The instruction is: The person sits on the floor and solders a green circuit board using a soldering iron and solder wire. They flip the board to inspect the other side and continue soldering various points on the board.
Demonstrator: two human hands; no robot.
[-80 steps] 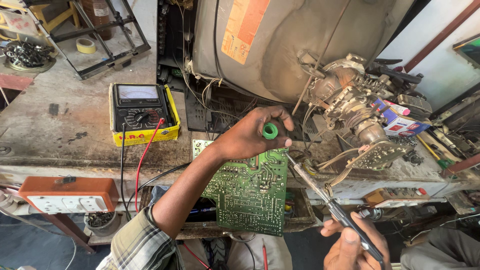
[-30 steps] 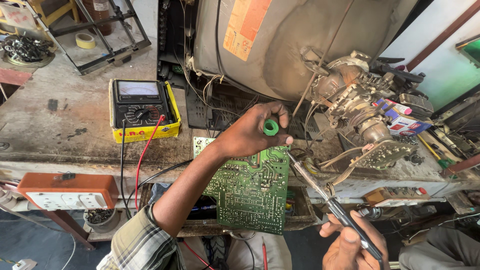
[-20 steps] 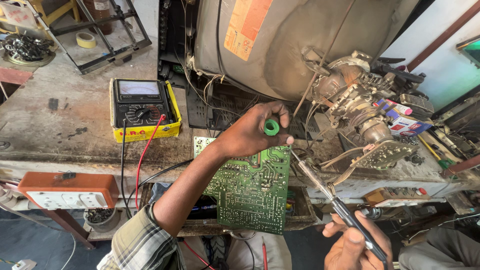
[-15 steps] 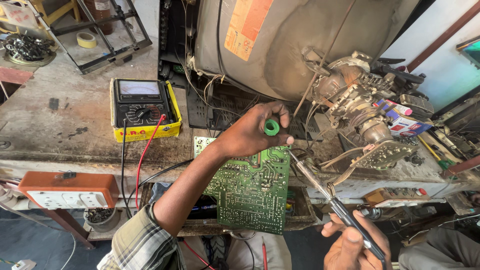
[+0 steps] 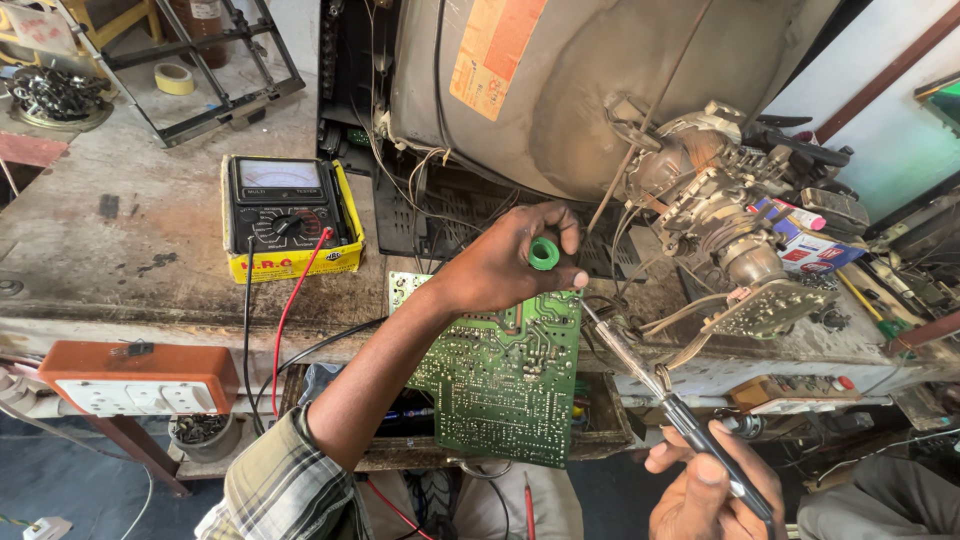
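The left hand (image 5: pixel 500 268) reaches forward over the top edge of a green circuit board (image 5: pixel 505 375), its grip closed on a small green spool (image 5: pixel 544 253) pinched between thumb and fingers. The board stands tilted, solder side toward the camera, its lower edge down near the front of the surface (image 5: pixel 130 250) and its upper edge under the left hand. The right hand (image 5: pixel 712 492), low at the bottom edge of the view, has its grip closed around the dark handle of a soldering iron (image 5: pixel 640 375); the iron's shaft slants up and left, its tip just beside the board's upper right corner, near the left thumb. Behind the hands sits the back of a picture tube (image 5: pixel 600 90) with its wired neck to the right. Left of the hands, a yellow-cased meter (image 5: pixel 288 215) lies on the surface, red and black leads trailing down over the edge. An orange socket box (image 5: pixel 135 378) hangs below the front edge.
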